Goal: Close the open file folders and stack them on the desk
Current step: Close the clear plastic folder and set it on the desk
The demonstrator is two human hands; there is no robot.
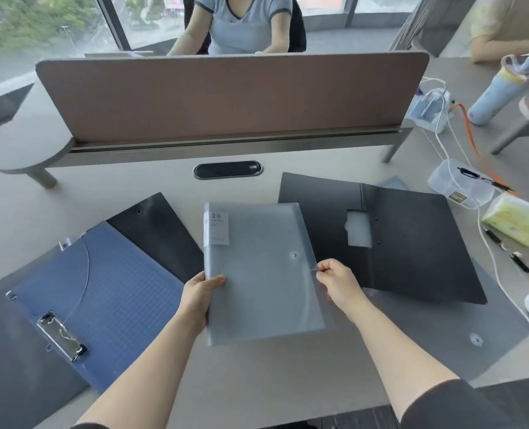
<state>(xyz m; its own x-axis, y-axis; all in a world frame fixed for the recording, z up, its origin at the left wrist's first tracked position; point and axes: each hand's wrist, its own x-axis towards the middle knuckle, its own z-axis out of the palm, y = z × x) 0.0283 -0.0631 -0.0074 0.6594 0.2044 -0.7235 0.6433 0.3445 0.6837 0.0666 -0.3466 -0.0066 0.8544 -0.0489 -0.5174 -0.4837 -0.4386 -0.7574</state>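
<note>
On desk | left hand (199, 294) grips frosted plastic folder (257, 274) | right hand (337, 281) pinches its elastic cord

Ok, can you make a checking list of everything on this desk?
Surface: grey desk, brown divider behind.
Job's things: clear folder closed; blue clip folder and black folder lie open.
Clutter: tissue pack, plastic box, pens, bottle.
Hands: left hand grips clear folder's edge; right hand pinches its elastic string.
Cables: white cable, orange cable.
Surroundings: two people seated, windows.
</note>
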